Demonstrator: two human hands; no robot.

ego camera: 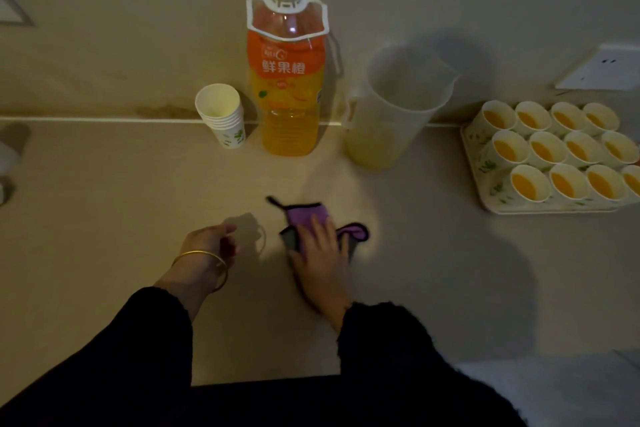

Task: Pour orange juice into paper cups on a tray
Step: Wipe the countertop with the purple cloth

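Head view: right hand (320, 248) flat on purple cloth (306, 213); left hand (207, 241) loosely curled.

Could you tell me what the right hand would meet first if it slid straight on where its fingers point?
Probably the orange juice bottle. The right hand lies flat on the purple cloth, fingers aimed away and slightly left; past the cloth nothing shows before the bottle's base, though depth is unclear.

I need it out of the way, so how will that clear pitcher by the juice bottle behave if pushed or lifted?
The pitcher is probably light: only a shallow layer of juice shows at its bottom. Tall and wider at the rim, it may tip if pushed high up. Its side handle should aid grip.
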